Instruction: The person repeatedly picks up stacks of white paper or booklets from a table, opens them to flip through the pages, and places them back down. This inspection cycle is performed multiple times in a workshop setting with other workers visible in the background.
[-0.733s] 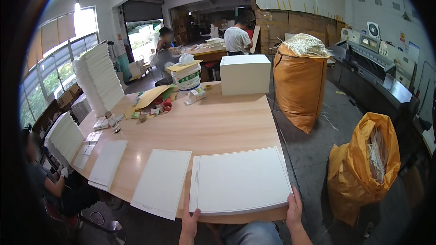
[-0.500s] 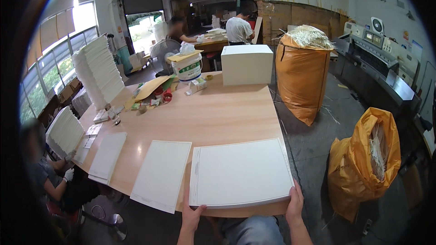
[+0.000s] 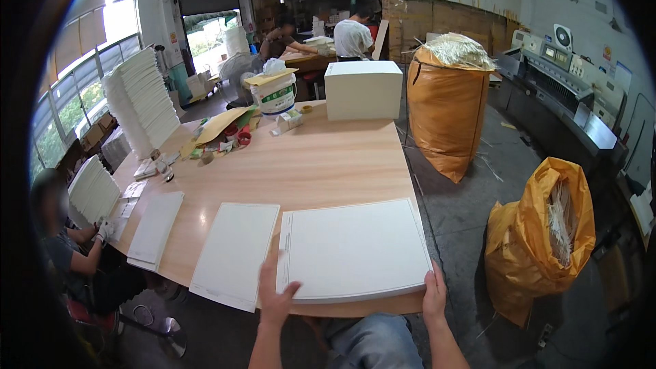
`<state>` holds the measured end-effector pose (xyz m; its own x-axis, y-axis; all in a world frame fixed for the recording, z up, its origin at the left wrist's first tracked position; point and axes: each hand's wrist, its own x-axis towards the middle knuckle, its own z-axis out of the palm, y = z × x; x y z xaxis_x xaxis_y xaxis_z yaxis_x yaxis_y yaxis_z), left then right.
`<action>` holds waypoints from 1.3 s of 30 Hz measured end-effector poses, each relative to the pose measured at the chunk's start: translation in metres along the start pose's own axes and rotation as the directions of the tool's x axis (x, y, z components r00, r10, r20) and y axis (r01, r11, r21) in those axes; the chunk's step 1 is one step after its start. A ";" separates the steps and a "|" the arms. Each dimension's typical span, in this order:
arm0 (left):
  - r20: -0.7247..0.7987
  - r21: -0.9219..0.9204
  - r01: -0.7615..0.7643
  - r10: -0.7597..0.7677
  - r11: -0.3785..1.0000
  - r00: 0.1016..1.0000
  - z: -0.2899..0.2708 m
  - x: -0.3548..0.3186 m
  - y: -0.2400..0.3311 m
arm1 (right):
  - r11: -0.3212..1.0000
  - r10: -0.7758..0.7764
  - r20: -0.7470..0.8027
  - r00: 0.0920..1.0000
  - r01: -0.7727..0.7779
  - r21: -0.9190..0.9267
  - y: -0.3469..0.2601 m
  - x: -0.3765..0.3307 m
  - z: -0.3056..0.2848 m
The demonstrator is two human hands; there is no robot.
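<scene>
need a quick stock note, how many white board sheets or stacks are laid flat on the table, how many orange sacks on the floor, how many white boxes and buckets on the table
white board stacks laid flat: 3
orange sacks: 2
white box: 1
white bucket: 1
total: 7
The left hand and right hand are on the nearest stack.

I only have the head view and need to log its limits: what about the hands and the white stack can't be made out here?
- Left hand: rests on the white stack; its palm side is hidden, so its grip is unclear.
- Right hand: fingertips curl under the stack's corner, hidden by it.
- Stack: sheet count too fine to tell.
- Table near edge: covered by stack and knees.
- Orange bag contents: too small.
</scene>
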<state>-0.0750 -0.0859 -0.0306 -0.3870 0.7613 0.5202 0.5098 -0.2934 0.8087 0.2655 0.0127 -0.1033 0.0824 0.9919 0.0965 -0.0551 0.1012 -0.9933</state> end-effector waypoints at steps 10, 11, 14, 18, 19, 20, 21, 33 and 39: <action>0.652 0.038 -0.257 0.171 0.966 0.739 0.118 0.041 0.023 | 0.920 -0.190 -0.012 0.982 0.174 -0.351 -0.015 0.003 -0.017; 0.659 0.057 -0.244 0.147 0.968 0.738 0.114 0.041 0.026 | 0.867 -0.126 0.018 0.992 0.119 -0.484 -0.031 0.001 -0.020; 0.633 0.037 -0.261 0.180 0.965 0.753 0.111 0.043 0.035 | 0.699 -0.002 0.145 0.989 0.105 -0.707 -0.061 0.008 -0.042; 0.562 -0.085 -0.267 0.267 0.960 0.783 0.114 0.039 0.028 | 0.572 0.082 0.253 0.964 0.162 -0.804 -0.102 0.026 -0.035; 0.577 -0.094 -0.228 0.240 0.969 0.780 0.112 0.039 0.027 | 0.671 0.134 0.223 0.966 0.077 -0.738 -0.118 0.028 -0.025; 0.587 -0.105 -0.205 0.227 0.973 0.777 0.113 0.040 0.025 | 0.802 0.073 0.181 0.981 0.050 -0.595 -0.123 0.025 -0.020; 0.581 -0.114 -0.200 0.228 0.973 0.781 0.115 0.042 0.024 | 0.750 -0.070 0.157 0.985 0.156 -0.643 -0.113 0.026 -0.008; 0.611 -0.160 -0.198 0.254 0.967 0.749 0.110 0.046 0.030 | 0.970 0.233 0.176 0.956 -0.241 0.023 -0.125 0.040 0.016; 0.614 -0.186 -0.122 0.213 0.975 0.760 0.109 0.048 0.022 | 0.951 0.252 0.219 0.942 -0.283 0.121 -0.131 0.041 0.019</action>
<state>0.0016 0.0075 -0.0178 0.2862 0.8713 0.3987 0.4010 -0.4869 0.7760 0.2571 0.0411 0.0322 -0.1546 0.9771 -0.1460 -0.1964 -0.1752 -0.9647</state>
